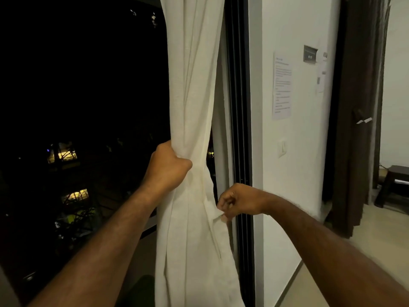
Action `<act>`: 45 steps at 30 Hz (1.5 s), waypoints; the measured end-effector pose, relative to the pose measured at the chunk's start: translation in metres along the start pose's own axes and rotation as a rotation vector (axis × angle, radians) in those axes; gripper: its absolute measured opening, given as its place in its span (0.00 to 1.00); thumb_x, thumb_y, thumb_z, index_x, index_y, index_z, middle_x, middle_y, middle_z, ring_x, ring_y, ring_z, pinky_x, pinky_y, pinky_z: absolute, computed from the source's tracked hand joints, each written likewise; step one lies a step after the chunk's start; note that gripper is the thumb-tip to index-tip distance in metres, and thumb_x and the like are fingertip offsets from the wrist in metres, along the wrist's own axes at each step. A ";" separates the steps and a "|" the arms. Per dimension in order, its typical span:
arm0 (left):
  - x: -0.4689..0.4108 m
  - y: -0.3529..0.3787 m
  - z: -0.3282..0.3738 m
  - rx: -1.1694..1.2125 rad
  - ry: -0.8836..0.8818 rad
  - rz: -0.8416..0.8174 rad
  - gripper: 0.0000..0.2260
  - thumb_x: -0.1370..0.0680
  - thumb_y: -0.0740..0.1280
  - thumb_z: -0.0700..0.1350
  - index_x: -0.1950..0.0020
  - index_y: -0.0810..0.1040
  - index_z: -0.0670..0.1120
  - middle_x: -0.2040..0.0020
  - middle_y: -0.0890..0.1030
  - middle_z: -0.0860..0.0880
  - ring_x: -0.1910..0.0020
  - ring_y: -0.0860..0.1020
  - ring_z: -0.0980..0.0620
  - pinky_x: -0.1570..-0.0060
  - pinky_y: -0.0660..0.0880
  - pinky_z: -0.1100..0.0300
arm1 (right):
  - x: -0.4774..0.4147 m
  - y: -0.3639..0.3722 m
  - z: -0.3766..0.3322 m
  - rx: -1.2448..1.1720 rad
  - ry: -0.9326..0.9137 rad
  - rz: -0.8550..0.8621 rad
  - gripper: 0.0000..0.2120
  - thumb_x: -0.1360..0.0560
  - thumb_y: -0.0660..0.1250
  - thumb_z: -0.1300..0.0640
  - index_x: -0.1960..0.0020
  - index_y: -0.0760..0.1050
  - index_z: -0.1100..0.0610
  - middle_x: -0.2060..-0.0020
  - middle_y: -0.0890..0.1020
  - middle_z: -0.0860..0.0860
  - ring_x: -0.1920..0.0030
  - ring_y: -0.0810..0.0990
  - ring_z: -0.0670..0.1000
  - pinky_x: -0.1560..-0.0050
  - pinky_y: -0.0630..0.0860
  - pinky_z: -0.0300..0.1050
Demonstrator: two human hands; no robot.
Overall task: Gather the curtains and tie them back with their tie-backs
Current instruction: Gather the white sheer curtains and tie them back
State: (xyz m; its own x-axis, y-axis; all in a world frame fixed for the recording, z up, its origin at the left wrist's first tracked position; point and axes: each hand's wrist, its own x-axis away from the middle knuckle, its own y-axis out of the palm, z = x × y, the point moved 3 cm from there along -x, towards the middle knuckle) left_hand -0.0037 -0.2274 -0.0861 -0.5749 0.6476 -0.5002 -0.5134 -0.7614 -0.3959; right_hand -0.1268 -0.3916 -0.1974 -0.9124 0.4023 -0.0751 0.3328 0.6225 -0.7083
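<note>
A white curtain [192,89] hangs bunched at the right side of a dark window, just left of the black window frame [240,107]. My left hand [167,167] is fisted around the bunch at mid height and squeezes it narrow. Lower and to the right, my right hand [238,201] pinches a thin white strip of fabric [215,214] at the curtain's right edge; it looks like the tie-back, though I cannot tell it from a curtain fold. Below my hands the curtain spreads wider again.
A white wall [294,151] with a taped paper sheet [282,85] and a switch panel [309,54] stands right of the frame. Further right hang a dark brown curtain [354,129] and a dark low table [396,185] on the pale floor.
</note>
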 end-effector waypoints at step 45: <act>-0.038 0.015 -0.032 -0.238 -0.378 -0.481 0.06 0.25 0.59 0.37 0.58 0.75 0.41 0.66 0.80 0.43 0.67 0.78 0.46 0.63 0.77 0.56 | -0.003 0.071 -0.074 0.598 -0.743 0.663 0.25 0.27 0.72 0.56 0.31 0.74 0.49 0.29 0.69 0.52 0.35 0.71 0.53 0.39 0.73 0.47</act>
State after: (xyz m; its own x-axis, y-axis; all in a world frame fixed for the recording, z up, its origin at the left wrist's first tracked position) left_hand 0.0311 -0.2641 -0.0977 -0.5228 0.8501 0.0636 -0.6391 -0.3415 -0.6891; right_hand -0.0830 -0.2993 -0.1953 -0.5822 -0.0860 -0.8085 0.8130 -0.0589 -0.5792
